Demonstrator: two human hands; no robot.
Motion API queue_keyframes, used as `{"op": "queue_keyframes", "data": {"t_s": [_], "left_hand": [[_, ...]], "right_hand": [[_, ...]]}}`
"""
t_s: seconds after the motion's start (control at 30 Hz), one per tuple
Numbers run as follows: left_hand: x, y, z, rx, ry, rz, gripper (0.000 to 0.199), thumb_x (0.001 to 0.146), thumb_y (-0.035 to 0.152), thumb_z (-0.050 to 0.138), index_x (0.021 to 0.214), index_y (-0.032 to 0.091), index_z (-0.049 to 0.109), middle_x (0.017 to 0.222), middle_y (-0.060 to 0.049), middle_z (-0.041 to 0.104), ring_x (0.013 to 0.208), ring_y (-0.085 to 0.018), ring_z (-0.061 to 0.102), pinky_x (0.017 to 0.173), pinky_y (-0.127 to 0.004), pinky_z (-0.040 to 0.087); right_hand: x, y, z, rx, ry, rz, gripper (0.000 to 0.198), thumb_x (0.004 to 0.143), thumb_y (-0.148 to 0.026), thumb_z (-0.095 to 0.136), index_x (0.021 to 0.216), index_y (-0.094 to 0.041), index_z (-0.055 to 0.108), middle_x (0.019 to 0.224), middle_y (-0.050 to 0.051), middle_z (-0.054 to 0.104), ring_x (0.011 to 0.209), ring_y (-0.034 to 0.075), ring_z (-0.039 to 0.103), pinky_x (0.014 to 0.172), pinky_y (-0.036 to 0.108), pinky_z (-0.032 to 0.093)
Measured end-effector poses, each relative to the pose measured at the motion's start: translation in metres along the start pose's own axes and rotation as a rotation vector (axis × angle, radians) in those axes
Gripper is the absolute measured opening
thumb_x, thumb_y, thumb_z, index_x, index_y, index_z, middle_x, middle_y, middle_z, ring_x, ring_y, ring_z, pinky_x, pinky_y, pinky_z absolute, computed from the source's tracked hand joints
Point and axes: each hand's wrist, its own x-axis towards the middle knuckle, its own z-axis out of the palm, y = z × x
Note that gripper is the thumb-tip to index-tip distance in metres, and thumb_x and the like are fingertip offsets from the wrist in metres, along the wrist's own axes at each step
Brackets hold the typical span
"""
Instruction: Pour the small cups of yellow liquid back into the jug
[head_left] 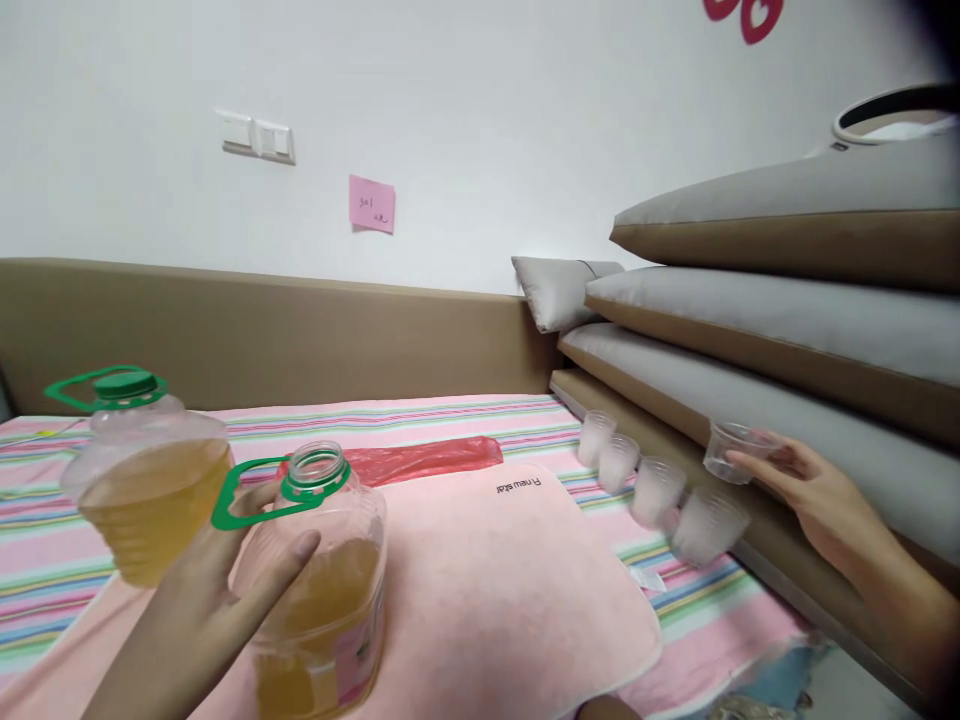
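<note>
My left hand [217,590] is wrapped around the side of a clear plastic jug [322,600], its thumb on the near face and its fingers mostly hidden behind. The jug has no cap, a green handle ring at its neck and amber liquid inside. At the right, my right hand [832,500] grips a small clear plastic cup [727,455], which is raised above a row of several frosted plastic cups [660,492]. The raised cup looks empty.
A second jug [150,500] with a green cap stands at the left. A red plastic bag [427,462] lies behind the pink mat [510,590] on a striped cloth [45,560]. Stacked grey and brown cushions [787,310] rise along the right side.
</note>
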Motion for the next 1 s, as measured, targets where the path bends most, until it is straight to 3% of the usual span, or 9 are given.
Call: {"op": "queue_keyframes", "data": {"t_s": [0.13,0.3,0.53,0.63,0.77,0.9,1.0], "left_hand": [[-0.001,-0.014,0.003,0.007,0.023,-0.005,0.053,0.097,0.074,0.060,0.125,0.031,0.071,0.128,-0.007,0.079,0.131,-0.043,0.066,0.113,-0.057,0.049],[-0.001,-0.017,0.003,-0.007,0.020,-0.025,0.058,0.094,0.076,0.062,0.131,0.033,0.071,0.132,-0.007,0.077,0.134,-0.044,0.065,0.115,-0.057,0.049],[0.000,-0.005,0.001,-0.009,0.032,-0.035,0.055,0.093,0.078,0.062,0.118,0.030,0.072,0.130,-0.007,0.077,0.124,-0.042,0.069,0.110,-0.056,0.051],[0.000,-0.005,0.002,-0.013,0.027,-0.039,0.053,0.093,0.077,0.062,0.118,0.031,0.072,0.129,-0.005,0.078,0.122,-0.041,0.071,0.110,-0.056,0.051],[-0.001,-0.008,0.002,0.007,0.024,-0.038,0.053,0.095,0.076,0.060,0.119,0.031,0.071,0.127,-0.006,0.078,0.122,-0.042,0.071,0.106,-0.058,0.052],[-0.002,-0.007,0.001,0.021,0.046,-0.006,0.054,0.096,0.075,0.060,0.126,0.031,0.070,0.135,-0.008,0.076,0.132,-0.045,0.066,0.115,-0.062,0.048],[-0.002,-0.002,0.001,0.007,0.028,-0.007,0.057,0.096,0.073,0.060,0.136,0.033,0.068,0.133,-0.008,0.077,0.139,-0.046,0.062,0.122,-0.064,0.044]], "right_hand": [[-0.003,0.026,-0.018,-0.050,0.055,0.006,0.080,0.039,-0.045,0.096,0.114,-0.027,0.072,0.118,0.012,0.078,0.132,0.042,0.069,0.126,0.053,0.045],[-0.011,0.051,-0.022,-0.109,0.064,-0.005,0.080,0.042,-0.047,0.096,0.115,-0.027,0.071,0.134,0.016,0.076,0.139,0.045,0.066,0.126,0.054,0.046],[-0.013,0.053,-0.018,-0.103,0.077,0.007,0.077,0.045,-0.047,0.094,0.114,-0.025,0.069,0.139,0.022,0.074,0.140,0.047,0.064,0.126,0.054,0.047],[0.005,0.038,-0.002,-0.094,0.068,-0.032,0.074,0.056,-0.044,0.094,0.122,-0.024,0.067,0.142,0.019,0.073,0.140,0.040,0.066,0.126,0.049,0.047],[0.042,0.021,0.041,-0.129,-0.040,-0.029,0.055,0.081,-0.031,0.091,0.130,-0.019,0.068,0.138,0.013,0.075,0.128,0.029,0.072,0.120,0.048,0.054],[0.070,0.027,0.083,-0.241,-0.119,0.033,0.030,0.098,-0.027,0.083,0.124,-0.015,0.071,0.125,0.008,0.076,0.111,0.024,0.075,0.103,0.047,0.062],[0.078,0.040,0.098,-0.358,-0.131,0.051,0.023,0.102,-0.032,0.079,0.117,-0.016,0.073,0.118,0.007,0.076,0.104,0.021,0.075,0.098,0.043,0.063]]}}
